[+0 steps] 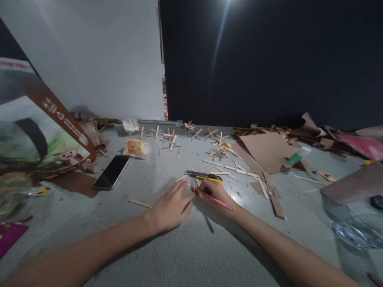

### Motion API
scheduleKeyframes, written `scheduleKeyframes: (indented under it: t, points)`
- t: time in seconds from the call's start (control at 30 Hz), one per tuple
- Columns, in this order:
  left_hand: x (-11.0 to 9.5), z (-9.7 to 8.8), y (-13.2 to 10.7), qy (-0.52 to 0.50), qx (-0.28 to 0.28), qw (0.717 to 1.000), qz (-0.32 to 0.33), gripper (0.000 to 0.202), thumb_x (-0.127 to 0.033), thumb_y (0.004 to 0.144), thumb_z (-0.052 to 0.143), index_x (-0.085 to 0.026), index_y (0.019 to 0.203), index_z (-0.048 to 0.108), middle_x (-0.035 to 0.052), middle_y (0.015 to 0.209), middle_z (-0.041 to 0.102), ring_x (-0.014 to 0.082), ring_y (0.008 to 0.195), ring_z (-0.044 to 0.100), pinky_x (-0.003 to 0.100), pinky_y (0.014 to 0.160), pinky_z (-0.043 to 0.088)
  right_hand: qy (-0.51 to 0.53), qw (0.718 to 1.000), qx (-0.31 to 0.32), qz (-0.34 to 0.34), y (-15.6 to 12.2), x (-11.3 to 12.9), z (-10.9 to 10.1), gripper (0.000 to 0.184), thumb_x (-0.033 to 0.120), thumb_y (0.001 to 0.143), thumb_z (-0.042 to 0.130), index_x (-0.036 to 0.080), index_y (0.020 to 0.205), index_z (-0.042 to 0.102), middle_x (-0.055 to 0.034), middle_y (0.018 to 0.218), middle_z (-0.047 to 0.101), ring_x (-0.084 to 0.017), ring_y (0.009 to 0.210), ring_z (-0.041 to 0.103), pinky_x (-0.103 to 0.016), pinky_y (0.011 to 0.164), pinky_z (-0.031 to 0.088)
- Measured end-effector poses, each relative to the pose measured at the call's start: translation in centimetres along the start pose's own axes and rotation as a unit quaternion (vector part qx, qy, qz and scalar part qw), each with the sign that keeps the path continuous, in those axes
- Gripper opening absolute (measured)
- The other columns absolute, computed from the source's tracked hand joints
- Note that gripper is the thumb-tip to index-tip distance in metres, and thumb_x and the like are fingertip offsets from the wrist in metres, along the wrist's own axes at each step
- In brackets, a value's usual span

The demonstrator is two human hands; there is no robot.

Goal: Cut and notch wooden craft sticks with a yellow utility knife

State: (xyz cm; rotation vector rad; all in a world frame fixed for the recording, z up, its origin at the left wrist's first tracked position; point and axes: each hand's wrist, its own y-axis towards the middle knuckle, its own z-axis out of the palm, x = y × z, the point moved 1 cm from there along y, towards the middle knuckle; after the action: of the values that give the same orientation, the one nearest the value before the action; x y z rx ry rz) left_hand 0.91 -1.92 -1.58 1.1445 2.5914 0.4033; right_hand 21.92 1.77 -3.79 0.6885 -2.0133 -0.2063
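My right hand (pixel 216 195) grips a pink pencil (pixel 220 202) in a writing hold, its tip pointing left toward my left hand. My left hand (pixel 171 206) lies palm down on the grey table (pixel 191 247), fingers together and pressed over something small that I cannot make out. A yellow and black utility knife (pixel 204 175) lies just beyond both hands. Loose wooden craft sticks (pixel 227 169) are scattered around them, and one stick (pixel 140 203) lies left of my left hand.
A black phone (pixel 111 172) lies at the left beside a printed paper bag (pixel 38 131). Cardboard sheets (pixel 266 151) and a glue bottle (pixel 296 157) sit at the right. Glued stick crosses (pixel 167 137) stand further back. A clear container (pixel 356 231) is at the right edge.
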Motion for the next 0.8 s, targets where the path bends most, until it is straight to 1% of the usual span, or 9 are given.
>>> scheduleKeyframes:
  t: [0.1,0.2,0.33,0.4,0.53,0.63,0.8]
  points:
    - [-0.02,-0.1,0.04,-0.013,-0.005,1.0,-0.002,0.034,-0.019,0.1,0.056,-0.018,0.133,0.066,0.0195,0.143,0.059,0.0382,0.146,0.051,0.059,0.118,0.05,-0.002,1.0,-0.003,-0.002,0.04,-0.04,-0.03,0.028,0.037,0.093,0.057,0.023,0.071,0.048,0.0044,0.06,0.049,-0.011,0.054,0.037,-0.024,0.052,0.031]
    - [-0.09,-0.19,0.09,-0.018,-0.006,1.0,-0.001,0.032,-0.019,0.1,0.057,-0.018,0.13,0.067,0.0195,0.142,0.06,0.0379,0.145,0.051,0.059,0.118,0.05,0.0,1.0,-0.002,-0.004,0.05,0.01,-0.08,0.027,0.037,0.093,0.058,0.023,0.072,0.049,0.0042,0.06,0.05,-0.012,0.054,0.038,-0.024,0.052,0.031]
    - [-0.19,-0.18,0.12,0.008,0.004,1.0,0.003,0.03,-0.02,0.1,0.058,-0.013,0.128,0.069,0.0234,0.139,0.06,0.0404,0.143,0.053,0.059,0.117,0.05,0.003,1.0,0.004,-0.003,0.04,0.14,-0.11,0.028,0.038,0.093,0.059,0.023,0.071,0.049,0.0045,0.061,0.05,-0.012,0.054,0.038,-0.024,0.052,0.031]
    - [-0.18,-0.15,0.12,0.013,0.002,1.0,0.004,0.031,-0.019,0.1,0.057,-0.013,0.129,0.068,0.0238,0.139,0.06,0.0406,0.143,0.053,0.059,0.117,0.05,0.002,1.0,0.004,-0.002,0.04,0.18,-0.11,0.029,0.038,0.094,0.058,0.023,0.071,0.048,0.0046,0.06,0.049,-0.012,0.054,0.037,-0.024,0.052,0.032]
    - [-0.1,-0.09,0.09,-0.004,-0.004,1.0,0.003,0.033,-0.02,0.1,0.058,-0.015,0.131,0.067,0.0221,0.139,0.06,0.0389,0.144,0.053,0.058,0.119,0.049,-0.001,1.0,0.003,0.0,-0.02,0.08,-0.11,0.027,0.037,0.094,0.057,0.023,0.072,0.049,0.0042,0.061,0.05,-0.012,0.055,0.037,-0.024,0.053,0.031]
    - [-0.08,-0.04,0.06,-0.004,0.002,1.0,-0.001,0.03,-0.02,0.1,0.058,-0.016,0.128,0.068,0.0205,0.141,0.06,0.0381,0.144,0.052,0.058,0.119,0.049,0.0,1.0,0.01,0.0,-0.1,-0.03,-0.12,0.026,0.036,0.093,0.059,0.023,0.073,0.05,0.0044,0.061,0.05,-0.012,0.054,0.037,-0.024,0.052,0.031]
    - [-0.05,-0.02,0.02,-0.018,-0.007,1.0,-0.004,0.03,-0.018,0.1,0.058,-0.019,0.128,0.068,0.0182,0.143,0.06,0.0372,0.146,0.051,0.059,0.119,0.048,-0.001,1.0,0.01,0.002,-0.07,0.06,-0.13,0.028,0.036,0.093,0.059,0.024,0.072,0.047,0.0055,0.06,0.047,-0.011,0.054,0.035,-0.024,0.051,0.03]
